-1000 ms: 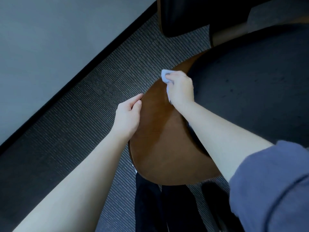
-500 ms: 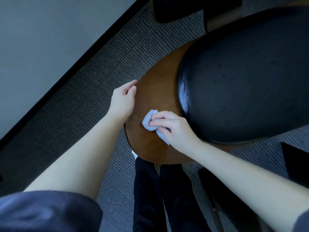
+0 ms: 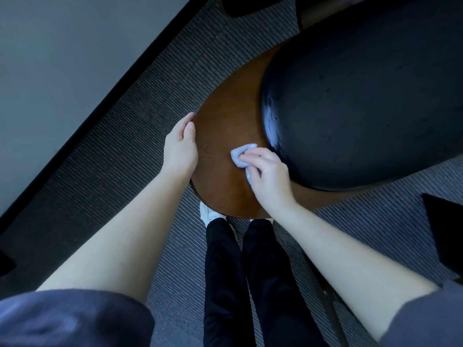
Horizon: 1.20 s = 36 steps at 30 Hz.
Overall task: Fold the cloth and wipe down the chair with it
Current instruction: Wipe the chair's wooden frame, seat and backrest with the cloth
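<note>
Though beside cushion [image 3: 363,96], cloth [image 3: 239,156] on chair [image 3: 220,131]

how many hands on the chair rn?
2. The left hand rests on the left edge of the chair's brown wood; the right hand presses the cloth onto that wood, beside the black seat. No others visible.

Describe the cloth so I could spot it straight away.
Find the chair, brown wood beside a big black cushion. On the wood, close to the cushion's edge, the right hand grips a small bunched cloth. It is pale bluish white, the only light, soft thing on the dark chair.
</note>
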Tool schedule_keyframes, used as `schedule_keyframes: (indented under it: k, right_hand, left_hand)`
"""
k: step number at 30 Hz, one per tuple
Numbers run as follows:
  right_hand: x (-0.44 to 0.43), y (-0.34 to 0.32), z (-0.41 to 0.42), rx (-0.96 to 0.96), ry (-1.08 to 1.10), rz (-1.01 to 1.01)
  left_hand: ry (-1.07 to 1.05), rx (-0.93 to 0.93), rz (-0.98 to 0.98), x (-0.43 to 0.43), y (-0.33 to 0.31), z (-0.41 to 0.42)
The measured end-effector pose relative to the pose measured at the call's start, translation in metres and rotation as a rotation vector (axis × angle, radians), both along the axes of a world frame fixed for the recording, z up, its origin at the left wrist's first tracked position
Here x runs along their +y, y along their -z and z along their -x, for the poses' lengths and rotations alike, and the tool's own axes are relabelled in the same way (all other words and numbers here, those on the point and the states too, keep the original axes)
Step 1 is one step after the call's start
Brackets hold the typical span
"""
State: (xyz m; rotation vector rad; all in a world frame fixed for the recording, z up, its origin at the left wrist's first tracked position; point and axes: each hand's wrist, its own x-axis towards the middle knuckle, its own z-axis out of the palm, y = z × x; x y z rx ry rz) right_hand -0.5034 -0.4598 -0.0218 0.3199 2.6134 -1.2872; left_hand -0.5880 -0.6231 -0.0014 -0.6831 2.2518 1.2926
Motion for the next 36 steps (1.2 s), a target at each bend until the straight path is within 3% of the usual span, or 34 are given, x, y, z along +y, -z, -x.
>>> schedule_keyframes:
  k: [5,13,17,26,31,36]
  right_hand:
    - [-0.018,-0.028,-0.037,0.057,-0.128,0.121]
    - [0.046,-0.003,-0.088,-0.088,0.121,-0.262]
    - [0.045,-0.003,-0.099,-0.151,0.276,-0.36]
    - [-0.011,-0.026,-0.09,0.028,0.135,-0.182]
    - [0.056,-0.001,-0.117,-0.104,0.367,-0.417]
    - [0.071,0.011,-0.12,-0.165,0.528,-0.448]
  left_hand:
    - [-0.004,-0.003,-0.013,0.0,0.001,0.0]
    - [-0.126,0.0,-0.101,0.002,-0.006,-0.023]
    - [-0.18,-0.028,-0.156,0.0,-0.004,-0.024]
    - [-0.188,-0.04,-0.197,-0.001,-0.002,-0.025]
    - [-0.19,0.005,-0.189,0.001,0.003,-0.027]
    - [-0.217,0.028,-0.203,0.001,0.008,-0.027]
